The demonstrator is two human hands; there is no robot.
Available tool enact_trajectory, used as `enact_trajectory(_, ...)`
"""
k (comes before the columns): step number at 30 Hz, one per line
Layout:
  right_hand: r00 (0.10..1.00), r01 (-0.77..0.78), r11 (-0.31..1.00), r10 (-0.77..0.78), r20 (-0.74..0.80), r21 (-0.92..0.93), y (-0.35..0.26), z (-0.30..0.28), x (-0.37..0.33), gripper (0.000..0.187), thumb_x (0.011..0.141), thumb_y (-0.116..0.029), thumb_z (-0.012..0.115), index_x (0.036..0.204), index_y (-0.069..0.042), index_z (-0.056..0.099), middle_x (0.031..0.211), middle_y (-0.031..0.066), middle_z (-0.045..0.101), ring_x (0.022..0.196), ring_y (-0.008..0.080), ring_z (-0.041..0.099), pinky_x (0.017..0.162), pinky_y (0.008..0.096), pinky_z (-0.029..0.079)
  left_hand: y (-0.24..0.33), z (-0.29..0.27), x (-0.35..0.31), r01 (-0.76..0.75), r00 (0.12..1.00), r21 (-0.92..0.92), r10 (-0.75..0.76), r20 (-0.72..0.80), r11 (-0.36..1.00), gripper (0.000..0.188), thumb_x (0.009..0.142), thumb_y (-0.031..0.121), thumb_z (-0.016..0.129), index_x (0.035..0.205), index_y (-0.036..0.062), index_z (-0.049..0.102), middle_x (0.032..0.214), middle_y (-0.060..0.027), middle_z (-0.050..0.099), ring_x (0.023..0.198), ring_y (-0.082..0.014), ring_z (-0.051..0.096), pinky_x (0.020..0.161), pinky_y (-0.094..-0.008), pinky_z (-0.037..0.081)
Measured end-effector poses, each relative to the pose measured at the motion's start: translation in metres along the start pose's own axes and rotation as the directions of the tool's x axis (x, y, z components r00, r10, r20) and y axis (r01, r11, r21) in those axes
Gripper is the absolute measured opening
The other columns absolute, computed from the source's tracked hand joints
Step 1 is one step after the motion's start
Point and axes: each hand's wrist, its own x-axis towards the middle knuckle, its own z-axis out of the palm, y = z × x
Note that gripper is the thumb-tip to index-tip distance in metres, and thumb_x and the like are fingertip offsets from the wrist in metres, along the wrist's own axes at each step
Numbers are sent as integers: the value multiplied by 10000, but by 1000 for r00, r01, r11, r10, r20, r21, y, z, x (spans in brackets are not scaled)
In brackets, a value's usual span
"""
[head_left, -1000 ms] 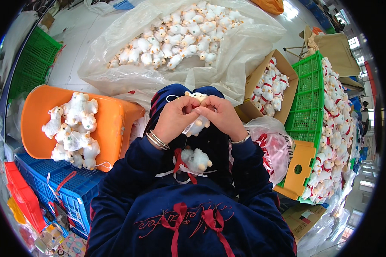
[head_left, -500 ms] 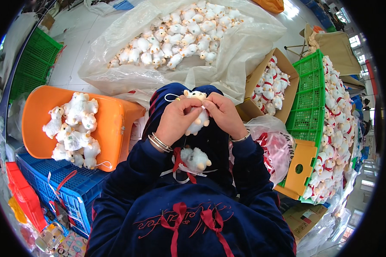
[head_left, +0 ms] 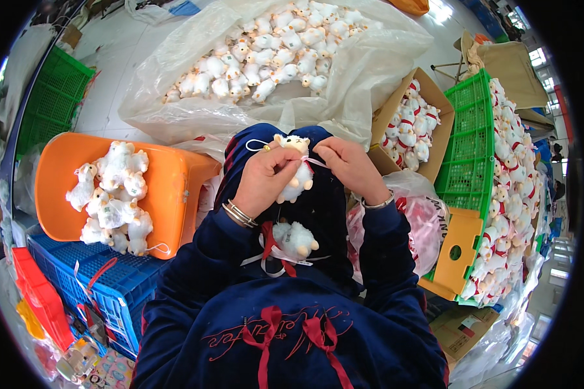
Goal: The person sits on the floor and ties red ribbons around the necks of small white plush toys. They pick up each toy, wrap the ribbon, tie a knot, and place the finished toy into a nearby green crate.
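Note:
A small white plush animal toy point(head_left: 293, 188) with a cream face and tan feet is upright above my lap, a white cord loop beside its head. My left hand point(head_left: 259, 183) closes around its side, thumb and finger at the neck. From the neck a narrow pale ribbon point(head_left: 316, 162), with some red showing at the chest, runs to my right hand point(head_left: 352, 167). That hand pinches the ribbon's end, apart from the toy. On my lap below lies a second white plush toy point(head_left: 295, 240), next to red and white ribbons point(head_left: 267, 241).
An orange plastic chair point(head_left: 58, 194) at left holds several plush toys, beside a blue crate point(head_left: 52, 253). Ahead, a clear plastic sheet point(head_left: 156, 97) carries a heap of them. Toys with red neck ribbons fill a cardboard box point(head_left: 383, 123) and lie beyond a green crate point(head_left: 464, 139) at right.
My right hand has moved right, away from the toy's neck, drawing the ribbon out sideways. My left hand stays on the toy, whose face and chest now show more.

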Motion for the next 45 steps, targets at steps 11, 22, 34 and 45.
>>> enact_trajectory(11,993,17,995,-6,117,-94,-3,-2,6,152,961,-130,634,924,16,647,765,78,623,708,172,564,676,316,467,3,-6,3,-50,997,52,46,60,997,98,953,81,689,1028,22,706,762,21,614,678,-51,540,631,-226,432)
enact_trajectory(22,880,319,814,-445,-168,-485,-17,14,-8,79,832,-115,732,847,-71,668,957,72,642,960,313,606,804,424,469,5,-7,0,-28,999,-3,28,22,1000,82,932,71,678,994,18,690,827,-60,641,728,-135,607,662,-281,483)
enact_trajectory(34,990,-119,955,134,-39,273,-13,28,-33,122,939,-120,704,941,-1,677,906,71,695,789,128,647,721,274,509,3,-6,3,-51,999,25,50,14,998,94,926,84,681,981,8,681,841,-79,650,720,-147,618,650,-290,484)
enact_trajectory(45,906,-405,828,306,293,388,-14,6,-7,111,945,-96,716,1004,-16,666,838,-2,666,697,42,562,635,199,447,6,-8,7,-41,998,35,40,40,999,125,923,118,682,987,13,701,783,-74,650,666,-144,606,617,-292,476)
